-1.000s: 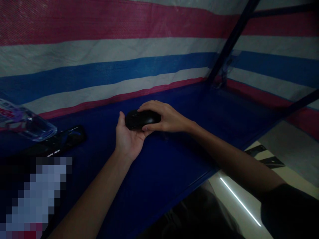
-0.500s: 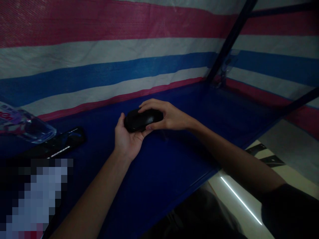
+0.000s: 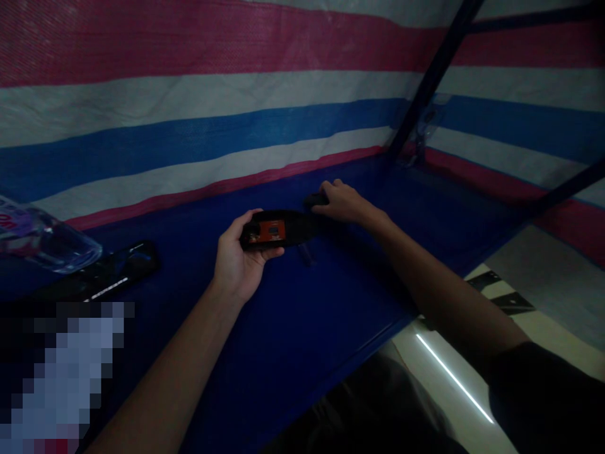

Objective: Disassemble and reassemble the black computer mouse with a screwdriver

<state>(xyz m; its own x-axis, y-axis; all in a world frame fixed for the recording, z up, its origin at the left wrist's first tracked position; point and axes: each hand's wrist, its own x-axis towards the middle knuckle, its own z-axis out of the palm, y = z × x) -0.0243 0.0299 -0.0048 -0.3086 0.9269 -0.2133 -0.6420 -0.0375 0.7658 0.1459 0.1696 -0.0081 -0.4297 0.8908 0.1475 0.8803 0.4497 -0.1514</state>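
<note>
- The left hand (image 3: 239, 261) holds the bottom half of a black computer mouse (image 3: 276, 229), fingers curled around it. An orange circuit board (image 3: 271, 229) shows inside.
- The right hand (image 3: 344, 203) rests on the blue desk (image 3: 302, 315) near its back edge, fingers closed over a dark piece, likely the mouse's top cover (image 3: 316, 200).
- A clear plastic bottle (image 3: 42, 241) and a black bar (image 3: 111, 274) lie by the left edge.

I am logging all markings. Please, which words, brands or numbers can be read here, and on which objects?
No text reads fully.
Plastic bottle: red letters on its label, cut off by the frame edge, unreadable.
Opened mouse in the left hand: orange board, markings too small.
</note>
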